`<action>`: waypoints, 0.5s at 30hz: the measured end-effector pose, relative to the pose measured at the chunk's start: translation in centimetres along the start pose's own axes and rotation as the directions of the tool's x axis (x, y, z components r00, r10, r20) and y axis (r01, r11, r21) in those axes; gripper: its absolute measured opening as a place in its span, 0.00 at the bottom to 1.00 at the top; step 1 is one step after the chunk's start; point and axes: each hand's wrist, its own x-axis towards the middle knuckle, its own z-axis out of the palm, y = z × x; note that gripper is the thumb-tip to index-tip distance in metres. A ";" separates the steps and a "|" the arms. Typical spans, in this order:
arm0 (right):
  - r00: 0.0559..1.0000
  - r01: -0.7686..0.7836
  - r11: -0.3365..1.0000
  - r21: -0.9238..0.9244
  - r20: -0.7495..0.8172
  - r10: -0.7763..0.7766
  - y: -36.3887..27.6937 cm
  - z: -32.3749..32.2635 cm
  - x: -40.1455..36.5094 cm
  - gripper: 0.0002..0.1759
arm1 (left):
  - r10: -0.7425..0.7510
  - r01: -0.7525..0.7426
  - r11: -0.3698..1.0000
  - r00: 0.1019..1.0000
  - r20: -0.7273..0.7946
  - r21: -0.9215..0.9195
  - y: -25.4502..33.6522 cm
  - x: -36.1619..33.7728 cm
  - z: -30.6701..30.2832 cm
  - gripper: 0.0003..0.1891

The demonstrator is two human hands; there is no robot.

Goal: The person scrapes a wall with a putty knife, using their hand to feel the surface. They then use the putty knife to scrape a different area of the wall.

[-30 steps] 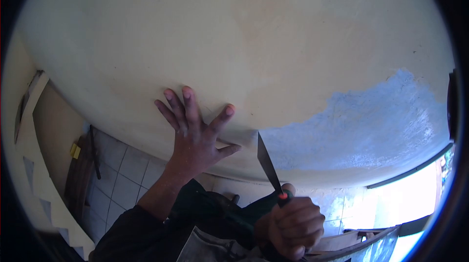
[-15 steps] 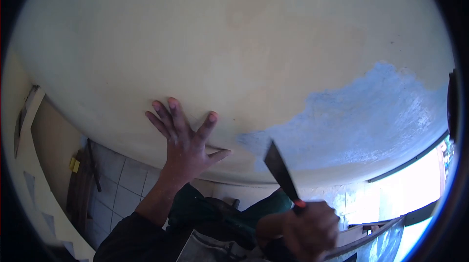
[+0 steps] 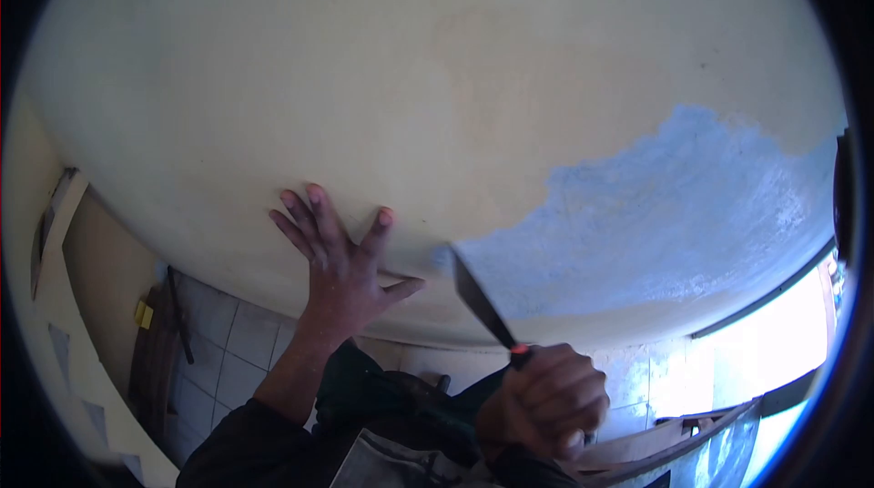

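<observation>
Before me is a pale cream wall (image 3: 319,78), and on its lower right a patch of bluish-grey surface (image 3: 655,206) shows with ragged edges. My left hand (image 3: 344,274) lies against the wall left of that patch, fingers spread and holding nothing. My right hand (image 3: 557,397) is wrapped round the handle of a putty knife (image 3: 482,301), whose dark blade points up and left. The blade's tip is at the left edge of the bluish patch, right of my left thumb. Most of the handle is hidden in my fist.
Below the wall at left is a tiled floor (image 3: 250,338) with dark wooden boards (image 3: 150,360) and a small yellow object (image 3: 143,313). Bright daylight comes through an opening (image 3: 765,333) at right. A curved ledge or rail (image 3: 710,433) runs along the lower right.
My right hand has moved up and left with the putty knife, bringing the blade to the patch's left edge. My left hand stays spread on the wall. The view has shifted slightly.
</observation>
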 end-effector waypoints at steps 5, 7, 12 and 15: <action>0.994 0.109 0.989 -0.100 0.026 -0.107 -0.1 -0.8 0.0 0.19 | -0.001 0.001 1.000 1.000 -0.004 0.020 -0.3 0.2 0.1 0.65; 0.998 0.063 0.998 0.018 -0.016 -0.062 0.3 -0.5 0.0 0.19 | -0.008 0.008 1.000 1.000 0.002 0.021 -0.2 -0.2 0.1 0.65; 0.993 0.107 0.994 -0.029 0.054 -0.105 0.2 -1.0 0.5 0.19 | -0.015 0.015 1.000 1.000 0.000 0.026 -0.4 0.0 0.0 0.64; 0.998 0.031 0.999 -0.036 0.059 -0.028 -0.1 0.2 0.4 0.19 | 0.001 -0.001 1.000 1.000 0.002 0.014 -0.3 0.3 0.2 0.64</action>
